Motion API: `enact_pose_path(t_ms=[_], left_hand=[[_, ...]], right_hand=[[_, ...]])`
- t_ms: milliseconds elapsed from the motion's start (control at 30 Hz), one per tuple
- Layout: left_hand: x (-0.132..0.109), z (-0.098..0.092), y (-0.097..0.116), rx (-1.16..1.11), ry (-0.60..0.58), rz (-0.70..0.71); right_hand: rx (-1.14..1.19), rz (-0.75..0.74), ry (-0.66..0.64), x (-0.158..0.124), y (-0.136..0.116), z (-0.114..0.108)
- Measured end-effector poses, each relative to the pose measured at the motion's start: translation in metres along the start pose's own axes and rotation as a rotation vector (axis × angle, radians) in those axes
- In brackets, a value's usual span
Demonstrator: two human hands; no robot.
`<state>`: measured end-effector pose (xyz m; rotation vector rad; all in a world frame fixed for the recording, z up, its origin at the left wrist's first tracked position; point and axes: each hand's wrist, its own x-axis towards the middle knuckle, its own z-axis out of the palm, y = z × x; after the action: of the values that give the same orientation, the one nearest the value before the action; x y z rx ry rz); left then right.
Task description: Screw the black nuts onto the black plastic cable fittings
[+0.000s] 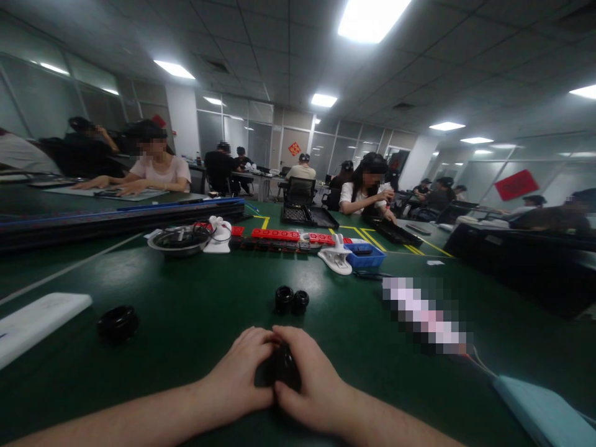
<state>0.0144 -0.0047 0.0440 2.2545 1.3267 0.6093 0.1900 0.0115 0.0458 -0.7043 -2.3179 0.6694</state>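
Observation:
Low in the view, my left hand (242,369) and my right hand (316,379) curl in from either side around a glossy black rounded part (287,371). Their fingertips meet at its far side, and both thumbs come together at the near side. Much of the part is covered by my fingers, so its full shape is hidden. Just beyond my hands, two black ring-shaped parts (284,300) stand side by side on the green table (205,310). Another, larger black ring-shaped part (118,323) lies off to the left.
A white slab (41,320) lies at left, a pale blue one (549,410) at right. Farther back are a metal bowl (161,246), red-and-black strips (279,239), white clip stands (336,257) and a blue bin (365,256). Other people (367,186) sit working across the table.

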Motion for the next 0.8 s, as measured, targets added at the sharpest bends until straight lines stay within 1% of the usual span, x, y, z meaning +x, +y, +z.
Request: enact_pose_path(t_ms=[100,200,300,400,533,633,700,800], left_hand=[[-0.001,0.001,-0.001,0.008,-0.010,0.013],[-0.001,0.003,-0.003,0.023,-0.006,0.021],[-0.001,0.003,-0.003,0.024,-0.006,0.022],[-0.001,0.003,-0.003,0.018,-0.007,0.020],[-0.001,0.003,-0.003,0.039,-0.001,0.010],[-0.001,0.004,-0.005,0.046,-0.006,0.014],[-0.001,0.005,-0.007,0.035,0.002,0.020],[-0.001,0.007,-0.010,0.015,0.006,0.011]], right_hand=[[-0.018,0.079,-0.019,0.002,-0.001,-0.001],[0.000,0.103,-0.063,0.003,-0.003,-0.002],[0.045,0.068,-0.052,0.003,-0.006,-0.004],[0.008,0.018,-0.024,0.002,-0.009,-0.003],[-0.105,0.026,-0.082,0.001,-0.009,-0.002],[-0.119,0.024,-0.072,0.002,-0.008,-0.003],[-0.112,-0.015,-0.083,0.004,-0.009,-0.005],[-0.124,-0.091,-0.134,0.006,-0.010,-0.008]])
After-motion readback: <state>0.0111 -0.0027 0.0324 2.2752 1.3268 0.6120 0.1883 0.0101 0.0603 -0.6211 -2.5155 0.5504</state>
